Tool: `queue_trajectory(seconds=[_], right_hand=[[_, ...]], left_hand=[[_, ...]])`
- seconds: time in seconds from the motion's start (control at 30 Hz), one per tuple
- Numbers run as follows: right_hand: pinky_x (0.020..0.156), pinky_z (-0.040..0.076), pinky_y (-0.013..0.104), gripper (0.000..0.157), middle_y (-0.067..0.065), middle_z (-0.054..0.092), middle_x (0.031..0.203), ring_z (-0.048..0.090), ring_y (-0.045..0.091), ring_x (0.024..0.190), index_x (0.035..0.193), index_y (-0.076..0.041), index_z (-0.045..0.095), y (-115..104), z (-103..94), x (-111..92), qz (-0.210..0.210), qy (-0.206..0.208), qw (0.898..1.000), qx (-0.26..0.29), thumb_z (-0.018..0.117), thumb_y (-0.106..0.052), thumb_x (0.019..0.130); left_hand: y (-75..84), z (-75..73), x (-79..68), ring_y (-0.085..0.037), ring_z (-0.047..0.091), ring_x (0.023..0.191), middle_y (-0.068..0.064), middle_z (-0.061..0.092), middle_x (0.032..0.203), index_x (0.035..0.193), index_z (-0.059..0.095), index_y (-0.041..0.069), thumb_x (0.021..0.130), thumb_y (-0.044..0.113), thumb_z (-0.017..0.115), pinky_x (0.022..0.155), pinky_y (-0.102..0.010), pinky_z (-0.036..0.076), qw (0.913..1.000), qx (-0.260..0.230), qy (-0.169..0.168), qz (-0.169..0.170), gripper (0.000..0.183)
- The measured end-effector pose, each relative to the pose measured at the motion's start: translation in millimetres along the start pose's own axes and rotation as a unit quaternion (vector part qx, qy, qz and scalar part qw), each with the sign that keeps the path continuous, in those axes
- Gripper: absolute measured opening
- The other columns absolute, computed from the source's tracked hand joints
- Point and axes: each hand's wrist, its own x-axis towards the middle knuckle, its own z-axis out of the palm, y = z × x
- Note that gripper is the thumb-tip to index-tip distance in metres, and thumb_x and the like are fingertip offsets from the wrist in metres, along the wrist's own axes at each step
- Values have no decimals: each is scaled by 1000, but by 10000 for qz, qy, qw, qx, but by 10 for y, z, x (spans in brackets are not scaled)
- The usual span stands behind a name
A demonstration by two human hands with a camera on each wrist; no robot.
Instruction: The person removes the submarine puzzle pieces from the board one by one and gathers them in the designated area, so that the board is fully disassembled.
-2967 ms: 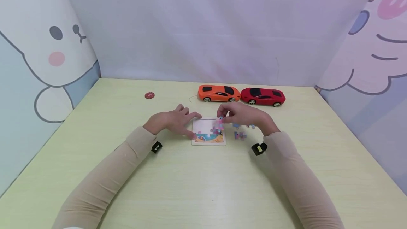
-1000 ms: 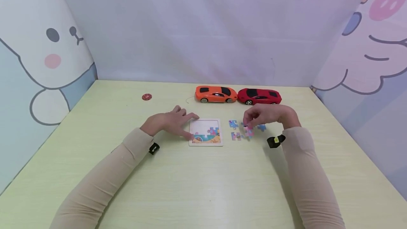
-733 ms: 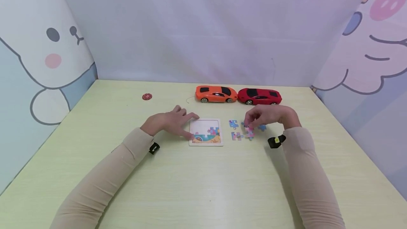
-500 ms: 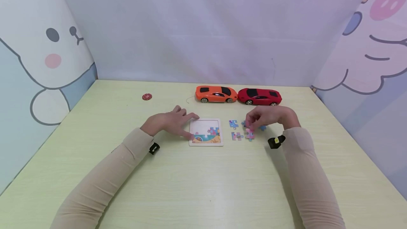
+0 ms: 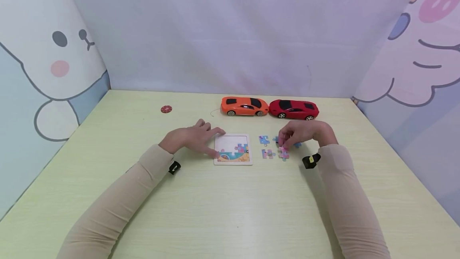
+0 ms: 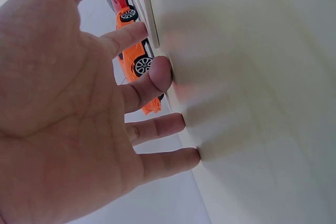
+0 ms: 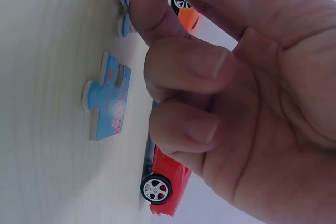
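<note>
My left hand (image 5: 195, 137) lies spread at the left side of a small puzzle tray (image 5: 250, 151). Its index fingertip touches the tray's far edge and its thumb the left edge. Joined pieces (image 5: 233, 156) fill the tray's near part. To the tray's right, my right hand (image 5: 301, 131) pinches a pink puzzle piece (image 5: 283, 154) low at the table, middle and other fingers curled in. Loose around it are a blue piece (image 5: 264, 140), a pink-and-blue piece (image 5: 267, 154) and another blue piece (image 7: 110, 98), half covered by the hand in the head view.
An orange toy car (image 5: 244, 106) and a red toy car (image 5: 294, 109) stand end to end behind the tray. A red round chip (image 5: 166, 109) lies at the back left. A pale curtain (image 5: 230, 43) hangs along the table's far edge.
The right hand has carried the pink piece from over the tray to the loose pieces on the right, then drawn it slightly nearer and right. The left hand has stayed at the tray.
</note>
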Motion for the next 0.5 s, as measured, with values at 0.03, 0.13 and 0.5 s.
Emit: queue_trajectory(seconds=[0.03, 0.13, 0.5], right_hand=[[75, 42, 33, 11, 4, 59, 91, 51, 20, 86, 102, -8, 71, -1, 0, 7, 23, -18, 10000, -4, 72, -14, 93], [75, 42, 33, 10, 4, 59, 90, 51, 20, 86, 101, -9, 71, -4, 0, 29, 67, -61, 10000, -17, 72, -15, 93], [73, 40, 33, 12, 5, 57, 91, 51, 20, 84, 104, -11, 72, -39, 1, 8, -10, 51, 10000, -67, 70, -17, 94]], left_hand=[[0, 1, -2, -36, 31, 127, -16, 43, 134, 155, 30, 25, 88, 62, 65, 100, -53, 39, 10000, -11, -4, 1, 84], [2, -2, -10, -36, 31, 128, -16, 43, 135, 155, 30, 25, 88, 62, 65, 100, -53, 40, 10000, -43, -1, 4, 84], [-6, -5, 2, -35, 31, 127, -14, 45, 130, 155, 30, 25, 89, 61, 65, 99, -52, 40, 10000, -50, -11, 31, 83]])
